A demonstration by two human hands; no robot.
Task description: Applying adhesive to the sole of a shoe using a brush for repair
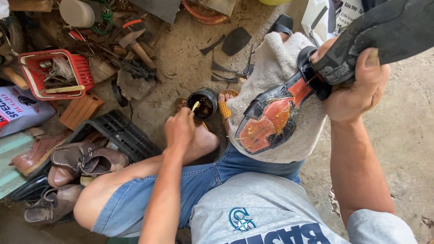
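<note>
Head view, looking down: left hand (179, 129) closed around a small pale stick (195, 106), tip dipped at the rim of a dark glue pot (203, 103) standing on the dirt floor (407, 131) beside a bare foot. Right hand (357, 86) clamped shut on a black shoe (289, 108) at the heel, sole up, orange underside shiny and wet, black outer sole (389, 27) peeled back. Shoe resting on a white towel (275, 68) over the knee. Brown shoes (86, 160), black crate (120, 131), red basket (83, 72) off to the left
</note>
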